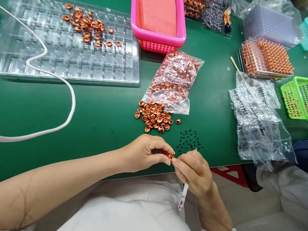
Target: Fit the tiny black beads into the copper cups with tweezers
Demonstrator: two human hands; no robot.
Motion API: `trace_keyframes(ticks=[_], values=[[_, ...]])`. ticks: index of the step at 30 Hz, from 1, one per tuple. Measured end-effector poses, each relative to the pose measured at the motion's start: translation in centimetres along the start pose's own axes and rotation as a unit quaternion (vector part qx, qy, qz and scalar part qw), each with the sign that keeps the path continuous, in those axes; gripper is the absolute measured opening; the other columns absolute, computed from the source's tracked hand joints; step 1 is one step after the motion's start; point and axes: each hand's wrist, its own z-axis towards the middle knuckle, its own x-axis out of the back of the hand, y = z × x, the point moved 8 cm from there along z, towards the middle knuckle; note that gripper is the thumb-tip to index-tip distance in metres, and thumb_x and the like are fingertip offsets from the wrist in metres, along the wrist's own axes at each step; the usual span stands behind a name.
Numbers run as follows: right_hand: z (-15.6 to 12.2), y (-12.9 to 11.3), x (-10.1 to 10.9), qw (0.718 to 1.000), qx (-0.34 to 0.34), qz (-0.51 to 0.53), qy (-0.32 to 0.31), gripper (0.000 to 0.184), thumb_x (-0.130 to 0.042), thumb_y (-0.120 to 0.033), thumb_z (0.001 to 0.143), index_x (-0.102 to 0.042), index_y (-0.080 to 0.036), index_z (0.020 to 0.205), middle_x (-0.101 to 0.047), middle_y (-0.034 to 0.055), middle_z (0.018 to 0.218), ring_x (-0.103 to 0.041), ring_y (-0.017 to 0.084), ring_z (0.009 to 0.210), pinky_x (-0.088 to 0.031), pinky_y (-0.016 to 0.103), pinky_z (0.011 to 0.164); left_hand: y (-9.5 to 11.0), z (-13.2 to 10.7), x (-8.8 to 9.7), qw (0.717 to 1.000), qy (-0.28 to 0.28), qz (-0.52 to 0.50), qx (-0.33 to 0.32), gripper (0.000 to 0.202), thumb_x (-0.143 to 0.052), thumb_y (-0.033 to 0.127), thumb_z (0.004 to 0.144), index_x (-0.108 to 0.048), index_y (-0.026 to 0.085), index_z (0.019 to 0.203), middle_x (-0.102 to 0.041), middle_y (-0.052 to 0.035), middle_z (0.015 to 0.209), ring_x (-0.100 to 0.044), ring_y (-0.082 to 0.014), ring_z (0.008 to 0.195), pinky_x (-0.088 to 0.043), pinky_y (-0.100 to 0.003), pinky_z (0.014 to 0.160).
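Between the thumb and fingers of my left hand (pixel 144 152) sits a small copper-coloured cup (pixel 171 157) with a dark opening. My right hand (pixel 196 170) is closed around a slim white tool (pixel 183 196), probably tweezers, whose marked end points down toward my lap. The right fingertips touch or nearly touch the cup's side. Just beyond my hands, tiny black pieces (pixel 190 139) lie scattered on the green table. A loose heap of similar copper cups (pixel 155 115) spreads in front of a clear bag (pixel 176 75) filled with more of them.
A clear plastic tray (pixel 115 64) at the left carries several copper cups, and a white cable (pixel 70 105) curves past it. A pink basket (pixel 157 40) holds folded red cloth. Plastic bags (pixel 258 123), a green basket (pixel 296 98) and orange parts (pixel 279 59) occupy the right. Another person's sleeve (pixel 283 182) shows there.
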Motion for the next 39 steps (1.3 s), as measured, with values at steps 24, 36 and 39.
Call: trace_keyframes(ticks=[24, 36, 39], values=[[-0.1, -1.5, 0.7, 0.996, 0.068, -0.007, -0.063, 0.030, -0.051, -0.005, 0.098, -0.066, -0.008, 0.123, -0.075, 0.0107, 0.097, -0.072, 0.021, 0.084, -0.061, 0.035, 0.065, 1.1, -0.9, -1.0, 0.999, 0.012, -0.017, -0.047, 0.011, -0.069, 0.019, 0.090, -0.080, 0.017, 0.094, -0.079, -0.0037, 0.083, -0.070, -0.0133, 0.073, -0.053, -0.020, 0.069], [0.6, 0.0, 1.3, 0.996, -0.049, 0.073, 0.028, 0.045, -0.066, -0.002, 0.089, -0.062, -0.017, 0.131, -0.072, 0.0078, 0.095, -0.070, 0.017, 0.081, -0.060, 0.030, 0.065, -0.4, -0.5, -1.5, 0.981, -0.010, -0.161, 0.110, 0.013, -0.074, 0.024, 0.080, -0.076, 0.014, 0.089, -0.078, -0.0033, 0.081, -0.069, -0.0147, 0.073, -0.057, -0.023, 0.069], [0.3, 0.9, 2.5, 0.982, -0.135, 0.101, 0.088, 0.035, -0.066, -0.008, 0.091, -0.065, -0.022, 0.123, -0.069, 0.0062, 0.097, -0.068, 0.019, 0.082, -0.060, 0.034, 0.068, -0.6, -0.4, -1.3, 0.984, 0.005, -0.145, 0.105, 0.015, -0.074, 0.026, 0.080, -0.076, 0.014, 0.090, -0.078, -0.0041, 0.082, -0.070, -0.0157, 0.074, -0.058, -0.025, 0.070]])
